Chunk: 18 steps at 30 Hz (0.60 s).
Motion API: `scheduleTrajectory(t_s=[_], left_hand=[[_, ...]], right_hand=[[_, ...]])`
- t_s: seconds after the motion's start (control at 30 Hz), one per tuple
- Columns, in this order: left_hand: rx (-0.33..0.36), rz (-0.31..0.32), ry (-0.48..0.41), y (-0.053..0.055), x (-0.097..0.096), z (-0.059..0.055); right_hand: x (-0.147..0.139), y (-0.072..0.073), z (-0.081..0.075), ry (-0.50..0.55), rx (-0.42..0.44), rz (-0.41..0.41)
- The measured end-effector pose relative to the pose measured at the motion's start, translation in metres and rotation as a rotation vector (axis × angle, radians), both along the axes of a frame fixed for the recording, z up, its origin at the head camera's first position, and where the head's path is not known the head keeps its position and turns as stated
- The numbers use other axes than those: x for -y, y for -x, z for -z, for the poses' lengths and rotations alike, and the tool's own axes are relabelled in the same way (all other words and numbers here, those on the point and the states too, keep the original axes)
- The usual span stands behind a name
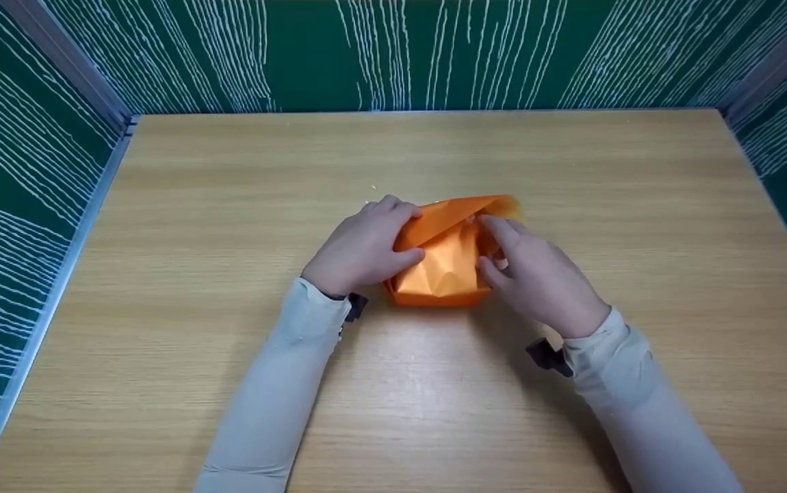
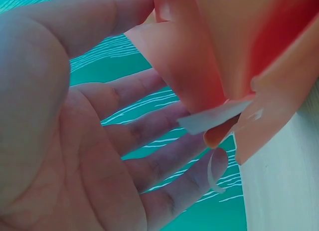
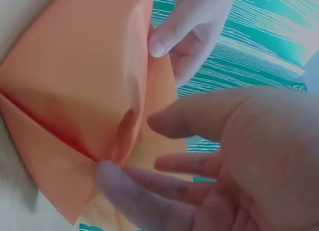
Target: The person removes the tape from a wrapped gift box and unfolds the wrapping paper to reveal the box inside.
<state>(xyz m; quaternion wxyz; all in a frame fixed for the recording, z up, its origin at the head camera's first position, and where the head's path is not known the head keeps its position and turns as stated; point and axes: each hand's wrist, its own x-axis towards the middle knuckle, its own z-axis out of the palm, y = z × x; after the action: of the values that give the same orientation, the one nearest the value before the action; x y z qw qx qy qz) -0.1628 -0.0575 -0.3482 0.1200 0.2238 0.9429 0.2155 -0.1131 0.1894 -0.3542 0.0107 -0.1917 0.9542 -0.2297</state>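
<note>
A folded parcel of orange wrapping paper [image 1: 438, 267] lies at the middle of the table, with a loose flap along its upper side. My left hand [image 1: 369, 246] holds its left side, thumb on the near face and fingers behind. The right hand [image 1: 544, 277] is at the other side; its index fingertip touches a crease in the paper [image 3: 65, 66], while the thumb stands apart. A whitish strip [image 2: 214, 117] shows at the paper's edge in the left wrist view. A thin white curl [image 2: 213, 173] is by a left fingertip. What the paper encloses is hidden.
The wooden table [image 1: 195, 205] is bordered at the back and sides by green panels [image 1: 304, 55] with white streaks. Tiny pale specks lie beyond the left hand. Dark wrist-worn pieces [image 1: 549, 357] show below both hands.
</note>
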Motion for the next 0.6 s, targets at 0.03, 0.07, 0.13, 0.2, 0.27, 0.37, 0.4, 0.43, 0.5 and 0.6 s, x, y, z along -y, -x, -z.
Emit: scheduleTrajectory(t_s=[0.03,0.07,0.13,0.2,0.27,0.37,0.4,0.43,0.5,0.6], left_hand=[[-0.006,0.004,0.002,0.0,0.0,0.0],[-0.012,0.008,0.004,0.0,0.0,0.0],[-0.027,0.015,0.008,0.0,0.001,0.001],[-0.037,0.02,0.012,0.0,0.001,0.002],[-0.037,0.017,0.014,0.0,0.0,0.002],[-0.029,0.003,0.01,0.0,-0.001,0.002],[-0.026,-0.003,0.007,0.0,-0.001,0.002],[-0.025,-0.008,0.005,-0.001,-0.002,0.002],[-0.02,-0.013,-0.011,-0.001,-0.002,0.002],[-0.007,0.003,-0.046,-0.001,-0.002,0.001]], right_hand=[[0.001,-0.002,-0.001,0.012,-0.014,0.01],[0.001,-0.004,-0.002,0.017,-0.033,0.014],[0.003,-0.007,-0.003,0.019,-0.078,0.003],[0.005,-0.01,-0.003,0.015,-0.128,-0.034],[0.009,-0.01,-0.002,0.002,-0.177,-0.088],[0.013,-0.01,0.001,-0.013,-0.24,-0.154],[0.014,-0.01,0.001,-0.017,-0.255,-0.168],[0.015,-0.01,0.002,-0.019,-0.266,-0.178],[0.017,-0.009,0.004,-0.025,-0.273,-0.189],[0.018,-0.007,0.008,-0.04,-0.255,-0.219]])
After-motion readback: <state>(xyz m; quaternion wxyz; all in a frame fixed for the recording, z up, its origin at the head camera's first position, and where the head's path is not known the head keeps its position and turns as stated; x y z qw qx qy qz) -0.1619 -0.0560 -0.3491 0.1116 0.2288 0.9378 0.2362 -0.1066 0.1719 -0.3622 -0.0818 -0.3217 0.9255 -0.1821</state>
